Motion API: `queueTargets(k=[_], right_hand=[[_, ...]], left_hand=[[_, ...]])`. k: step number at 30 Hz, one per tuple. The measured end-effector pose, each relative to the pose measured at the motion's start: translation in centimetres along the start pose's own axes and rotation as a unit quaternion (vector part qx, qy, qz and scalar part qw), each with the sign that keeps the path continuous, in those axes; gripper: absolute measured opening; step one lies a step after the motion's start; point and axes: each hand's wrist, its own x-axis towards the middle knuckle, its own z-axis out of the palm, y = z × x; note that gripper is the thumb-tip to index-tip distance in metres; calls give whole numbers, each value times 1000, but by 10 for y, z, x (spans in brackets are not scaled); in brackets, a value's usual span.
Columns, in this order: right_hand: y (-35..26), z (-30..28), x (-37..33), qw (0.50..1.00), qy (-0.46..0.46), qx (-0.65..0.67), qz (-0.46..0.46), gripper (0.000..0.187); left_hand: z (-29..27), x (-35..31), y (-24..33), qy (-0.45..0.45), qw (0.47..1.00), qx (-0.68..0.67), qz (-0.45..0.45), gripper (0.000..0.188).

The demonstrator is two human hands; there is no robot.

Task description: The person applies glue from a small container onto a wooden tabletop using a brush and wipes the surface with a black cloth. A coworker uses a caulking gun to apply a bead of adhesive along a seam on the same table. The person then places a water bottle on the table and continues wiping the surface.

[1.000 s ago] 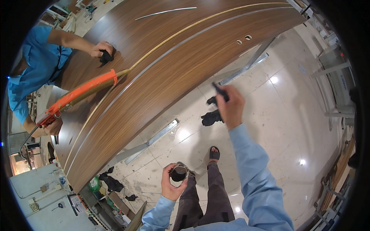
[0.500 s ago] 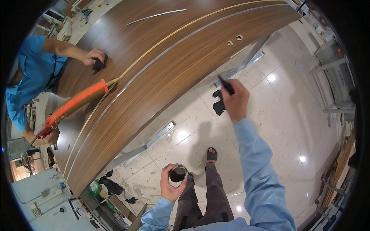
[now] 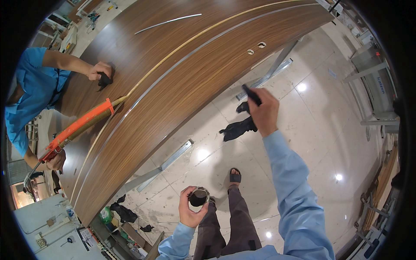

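Observation:
My left hand (image 3: 187,213) is wrapped round a small clear cup (image 3: 199,197), low in front of my legs. The inside of the cup looks dark. Held out ahead over the floor, my right hand (image 3: 267,112) is closed on a black cloth (image 3: 238,129), which hangs down to its left. A dark end of it pokes up past the fingers. Both hands are apart from the large wood-grain panel (image 3: 173,104). Along that panel curve a silvery strip (image 3: 159,79) and a yellowish strip (image 3: 151,73).
At left a co-worker in blue (image 3: 32,82) holds an orange caulking gun (image 3: 80,123) over the panel, with a black rag (image 3: 104,80) in the other hand. A loose thin strip (image 3: 169,22) lies on top. Metal legs (image 3: 167,164) stand below; a grey machine (image 3: 379,82) is at right.
The black cloth in my right hand has swung out to the left and looks longer. The caulking gun's tip and the co-worker's rag appear slightly lower and farther left. My left hand keeps the cup.

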Motion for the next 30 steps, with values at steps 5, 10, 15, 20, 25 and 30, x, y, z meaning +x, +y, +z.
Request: queueTargets(k=[5,10,15,20,25,30], right_hand=[[5,-1,9,999,37,12,29,20],[11,9,-5,999,21,19,16,22],[18,18,-5,992,29,71,100,22],[23,25,-11,990,47,79,103,24],[25,29,-13,997,7,56,55,25],[-2,19,-12,990,14,98,104,27]], left_hand=[[0,1,4,1,1000,2,-1,68],[2,2,6,1,1000,-12,-11,67],[1,3,4,2,1000,7,4,66],[1,2,3,1,1000,-5,0,66],[-1,0,3,1,1000,1,3,68],[-6,-2,4,0,1000,2,-3,68]])
